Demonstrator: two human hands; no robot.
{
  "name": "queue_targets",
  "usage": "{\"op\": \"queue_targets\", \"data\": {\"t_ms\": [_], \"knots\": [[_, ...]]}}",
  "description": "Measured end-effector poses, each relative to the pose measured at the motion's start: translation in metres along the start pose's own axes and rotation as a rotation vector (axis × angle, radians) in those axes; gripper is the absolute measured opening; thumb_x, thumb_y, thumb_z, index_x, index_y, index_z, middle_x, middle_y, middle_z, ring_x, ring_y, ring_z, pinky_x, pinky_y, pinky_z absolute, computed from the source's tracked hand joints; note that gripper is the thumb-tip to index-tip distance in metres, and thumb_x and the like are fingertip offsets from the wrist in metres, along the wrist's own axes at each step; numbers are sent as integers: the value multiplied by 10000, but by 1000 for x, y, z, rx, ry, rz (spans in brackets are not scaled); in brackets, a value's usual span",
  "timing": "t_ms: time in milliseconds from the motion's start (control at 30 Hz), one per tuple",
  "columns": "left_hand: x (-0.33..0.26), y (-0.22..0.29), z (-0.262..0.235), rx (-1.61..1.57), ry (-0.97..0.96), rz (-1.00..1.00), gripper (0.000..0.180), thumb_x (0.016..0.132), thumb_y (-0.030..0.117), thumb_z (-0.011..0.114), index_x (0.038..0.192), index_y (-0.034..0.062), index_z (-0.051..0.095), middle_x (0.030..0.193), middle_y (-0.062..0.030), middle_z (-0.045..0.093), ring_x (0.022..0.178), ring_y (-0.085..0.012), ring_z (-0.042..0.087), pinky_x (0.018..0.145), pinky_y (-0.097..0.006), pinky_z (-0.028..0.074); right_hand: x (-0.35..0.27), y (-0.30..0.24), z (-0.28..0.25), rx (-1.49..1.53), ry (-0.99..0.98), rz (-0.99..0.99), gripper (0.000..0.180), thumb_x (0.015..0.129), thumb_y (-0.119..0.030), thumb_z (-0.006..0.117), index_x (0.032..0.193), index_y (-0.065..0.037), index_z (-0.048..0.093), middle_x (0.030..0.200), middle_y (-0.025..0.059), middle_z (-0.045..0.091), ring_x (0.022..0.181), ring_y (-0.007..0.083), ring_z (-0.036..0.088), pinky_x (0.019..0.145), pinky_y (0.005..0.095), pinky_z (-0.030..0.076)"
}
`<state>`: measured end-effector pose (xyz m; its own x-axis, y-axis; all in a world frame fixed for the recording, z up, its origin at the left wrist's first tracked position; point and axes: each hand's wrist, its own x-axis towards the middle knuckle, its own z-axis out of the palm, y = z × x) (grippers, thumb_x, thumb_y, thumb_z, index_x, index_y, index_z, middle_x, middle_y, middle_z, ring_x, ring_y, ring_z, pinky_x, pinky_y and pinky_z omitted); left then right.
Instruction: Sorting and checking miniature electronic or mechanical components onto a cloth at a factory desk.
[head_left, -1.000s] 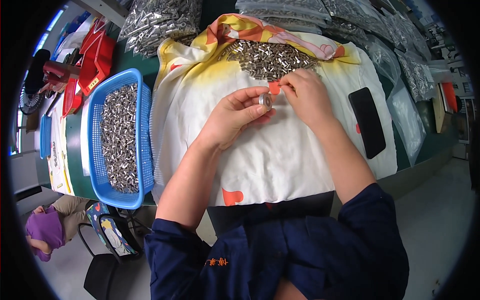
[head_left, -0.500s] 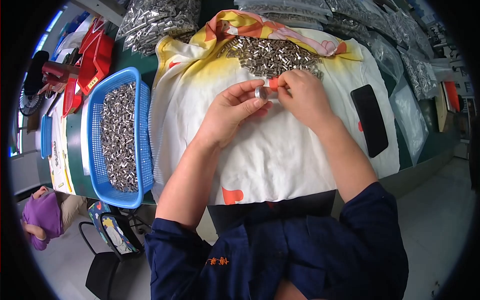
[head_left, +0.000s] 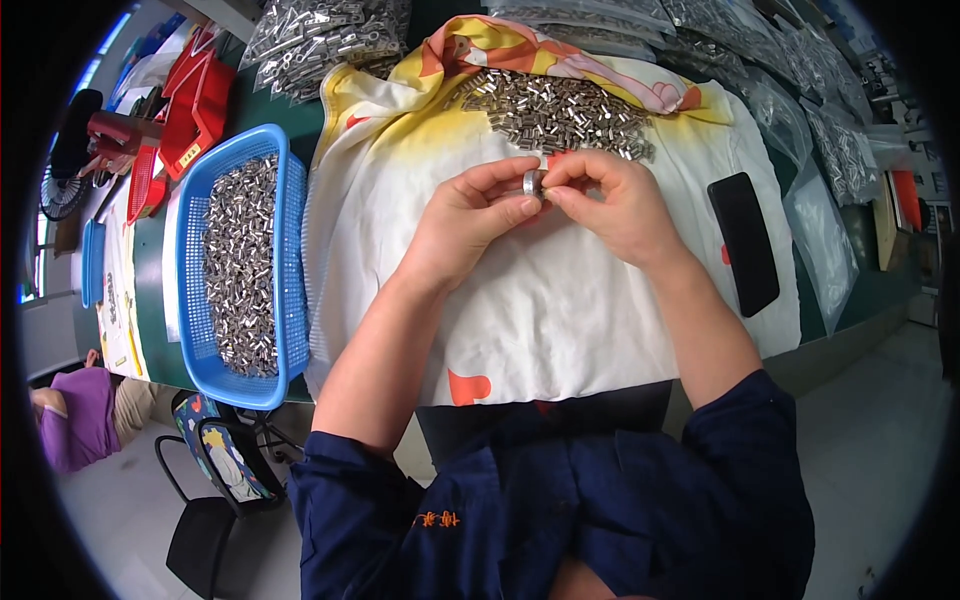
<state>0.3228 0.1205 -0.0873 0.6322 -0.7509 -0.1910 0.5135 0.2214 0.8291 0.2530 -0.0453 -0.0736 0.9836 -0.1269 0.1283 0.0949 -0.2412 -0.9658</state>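
My left hand (head_left: 478,212) and my right hand (head_left: 610,203) meet above a white cloth with yellow and orange print (head_left: 560,310). Between their fingertips they pinch a small silver metal tube (head_left: 531,182). Just beyond the hands lies a heap of similar small metal tubes (head_left: 560,108) on the cloth. Both forearms come up from the lower edge, in dark blue sleeves.
A blue plastic basket (head_left: 290,250) full of metal tubes stands to the left. A black phone (head_left: 745,240) lies on the cloth at the right. Clear bags of metal parts (head_left: 320,35) line the back and right. Red tools (head_left: 190,100) sit at far left. Another person (head_left: 85,415) sits at lower left.
Both hands have stayed together on the small tube, shifting slightly toward the heap; the fingers have turned a little around the tube.
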Motion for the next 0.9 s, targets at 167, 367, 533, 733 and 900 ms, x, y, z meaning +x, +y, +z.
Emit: {"op": "queue_targets", "data": {"t_ms": [167,367,533,733,900], "knots": [[0,-1,1,48,-16,5,364,799,4,601,1154,-2,519,1019,-78,593,912,-141,571,819,-268,467,0,3,0,-52,30,-62,79,752,-41,606,825,-10,614,756,56,615,688,128,592,618,249,469],[-3,1,2,165,51,12,358,798,3,602,1147,-12,523,986,-76,603,879,-130,578,807,-253,468,-2,-7,8,-538,125,-397,55,753,-36,599,804,-18,603,724,40,592,699,134,593,607,264,468],[-1,-1,2,120,51,-7,350,794,1,608,1133,-30,526,953,-63,602,835,-108,574,773,-227,474,-3,-4,-2,-287,42,-192,46,747,-29,605,786,-13,589,727,37,602,669,108,576,610,240,459],[-4,-1,7,14,30,-128,346,799,15,608,1129,-43,523,958,-66,600,832,-116,579,777,-229,472,1,5,-7,93,-134,139,26,775,-25,594,790,-6,588,774,15,598,697,79,549,644,225,454],[-12,-2,16,177,-38,-132,344,803,49,619,1126,-33,532,942,-43,604,813,-84,567,753,-212,464,12,12,-17,85,57,122,43,787,-23,583,826,-20,600,787,11,578,724,82,548,677,213,446]]}}
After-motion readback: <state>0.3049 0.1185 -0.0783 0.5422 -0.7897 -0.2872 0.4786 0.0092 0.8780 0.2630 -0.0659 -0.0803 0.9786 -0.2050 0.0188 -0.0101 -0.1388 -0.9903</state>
